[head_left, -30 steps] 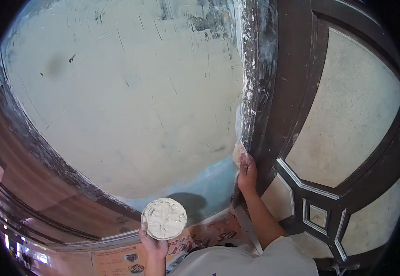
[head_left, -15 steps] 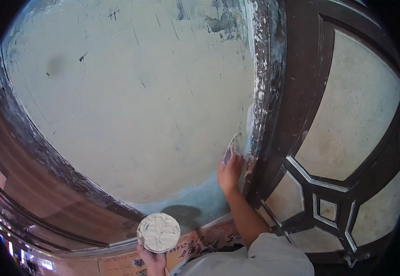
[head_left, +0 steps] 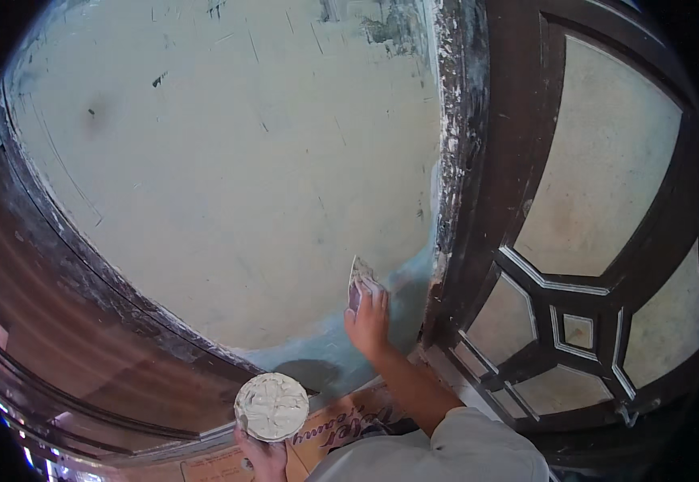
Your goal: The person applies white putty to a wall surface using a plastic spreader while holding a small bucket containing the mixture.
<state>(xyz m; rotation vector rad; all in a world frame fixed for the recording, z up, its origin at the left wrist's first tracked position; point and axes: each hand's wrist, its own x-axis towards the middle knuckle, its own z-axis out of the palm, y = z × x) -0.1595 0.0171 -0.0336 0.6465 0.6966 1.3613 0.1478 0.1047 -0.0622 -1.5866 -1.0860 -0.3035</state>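
My right hand (head_left: 370, 317) is closed round a putty knife (head_left: 358, 277), its blade against the lower part of the cream-coated wall (head_left: 229, 177). Below and right of that hand lies a band of bare blue-green wall (head_left: 402, 309). In my left hand (head_left: 264, 456), low in the view, sits a round tub of off-white putty (head_left: 272, 407), held level with its top facing up. The putty's surface is ridged, with a cross-like mark. Most of the left fingers are hidden beneath the tub.
A dark, white-flecked frame (head_left: 452, 136) edges the wall on the right, beside a dark panelled door (head_left: 518, 120). Another scuffed dark border (head_left: 116, 277) curves along the left. Printed brown cardboard (head_left: 329, 434) lies on the floor below.
My right hand with the putty knife has moved left and slightly down, away from the right frame. The tub in my left hand has barely shifted. The view has turned slightly.
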